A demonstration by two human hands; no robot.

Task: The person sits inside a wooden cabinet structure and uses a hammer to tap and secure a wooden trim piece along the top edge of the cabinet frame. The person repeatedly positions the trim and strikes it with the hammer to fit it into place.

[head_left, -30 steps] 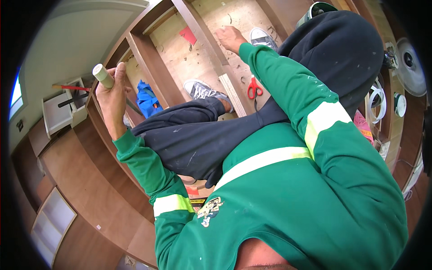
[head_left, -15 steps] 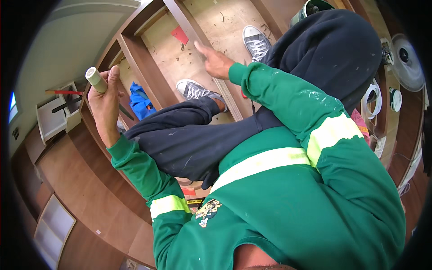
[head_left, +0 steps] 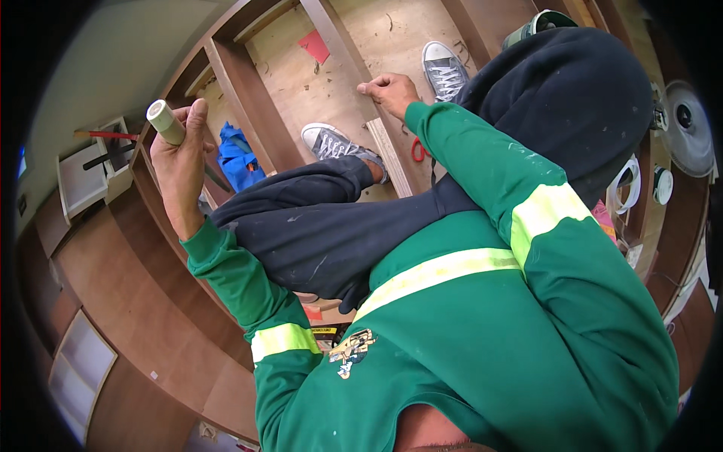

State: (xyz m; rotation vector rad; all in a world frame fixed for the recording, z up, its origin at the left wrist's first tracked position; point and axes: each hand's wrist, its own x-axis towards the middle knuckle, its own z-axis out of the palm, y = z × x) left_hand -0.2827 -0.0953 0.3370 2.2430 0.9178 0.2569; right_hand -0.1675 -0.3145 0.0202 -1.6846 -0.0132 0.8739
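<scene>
Raised at the left, my left hand (head_left: 179,162) is closed round a tool with a pale green cylindrical handle (head_left: 167,124). A dark, narrow part shows below this hand, but I cannot make out the tool's working end. My right hand (head_left: 392,94) hovers by a brown wooden crosspiece (head_left: 339,53), thumb and fingertips pressed together; anything between them is too small to make out. Just below it, the pale layered edge of a plywood strip (head_left: 388,154) shows between my legs. Red scissor-like handles (head_left: 419,151) lie beside that strip.
Brown wooden partitions (head_left: 252,98) divide the space around my shoes. A red scrap (head_left: 314,47) and shavings lie on the pale board. Blue cloth (head_left: 238,158) is near my left hand. A bucket (head_left: 538,29) stands beyond my knee; a white roll (head_left: 623,184) lies at right.
My right hand has drawn its extended finger in to a pinch and shifted slightly right. My left hand keeps its hold on the tool. The whole view has shifted a little.
</scene>
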